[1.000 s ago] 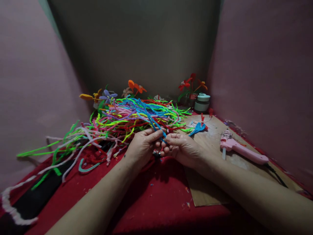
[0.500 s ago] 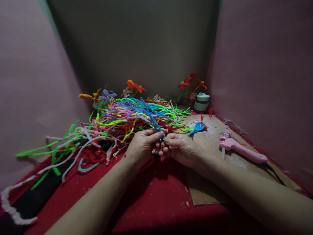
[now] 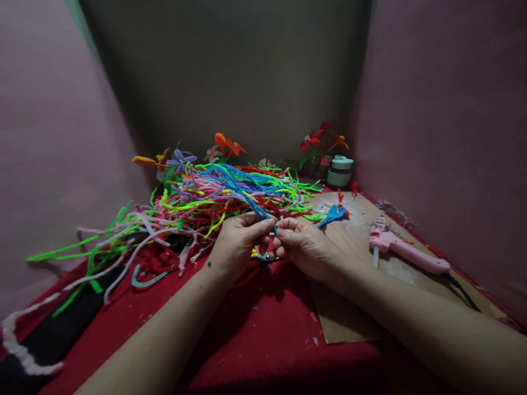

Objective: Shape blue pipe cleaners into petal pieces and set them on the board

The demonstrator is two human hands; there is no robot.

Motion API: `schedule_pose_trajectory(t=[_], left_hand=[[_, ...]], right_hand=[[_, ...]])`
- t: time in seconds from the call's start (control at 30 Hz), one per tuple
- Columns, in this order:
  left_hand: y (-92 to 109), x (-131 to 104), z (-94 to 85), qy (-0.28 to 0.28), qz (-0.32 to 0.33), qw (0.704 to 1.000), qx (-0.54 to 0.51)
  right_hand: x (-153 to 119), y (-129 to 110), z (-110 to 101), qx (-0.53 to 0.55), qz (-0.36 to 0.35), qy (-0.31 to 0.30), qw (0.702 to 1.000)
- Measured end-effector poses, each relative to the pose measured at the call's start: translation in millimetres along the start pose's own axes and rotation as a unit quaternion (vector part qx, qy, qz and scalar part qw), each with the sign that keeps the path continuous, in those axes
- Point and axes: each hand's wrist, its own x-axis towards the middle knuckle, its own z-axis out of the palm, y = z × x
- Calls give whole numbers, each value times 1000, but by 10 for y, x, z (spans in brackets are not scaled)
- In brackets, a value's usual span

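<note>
Between my two hands, near the middle of the view, is a blue pipe cleaner [image 3: 256, 208], folded or doubled, its long part slanting up and left over the pile. My left hand [image 3: 242, 236] pinches it between thumb and fingers. My right hand [image 3: 302, 240] pinches its lower end, close beside the left fingertips. Just under the fingers a small red and yellow thing shows in part, too hidden to name. Behind my hands lies a tangled heap of multicoloured pipe cleaners [image 3: 197, 206]. A blue looped piece [image 3: 331, 215] lies on the board to the right.
A pink glue gun [image 3: 411, 253] rests on a cardboard board [image 3: 346, 315] at the right. Behind stand a pale green jar [image 3: 340, 171] and fuzzy flowers [image 3: 233, 147]. Red cloth [image 3: 255, 340] covers the table. Pale walls rise on both sides.
The blue pipe cleaner's long part has tilted lower and to the left. My fingers have shifted slightly, and more of the red and yellow thing shows beneath them.
</note>
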Motion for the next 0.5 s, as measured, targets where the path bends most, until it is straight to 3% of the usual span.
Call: schedule_pose_trajectory(t=[0.23,0.5], left_hand=[[12,-1,22,-20,-10,1000,-14],[25,9,-18,26,7,999,19]], right_hand=[[-20,-28,22,-27,-14,-13,999],[-40,-43,0,-77,44,-8,996]])
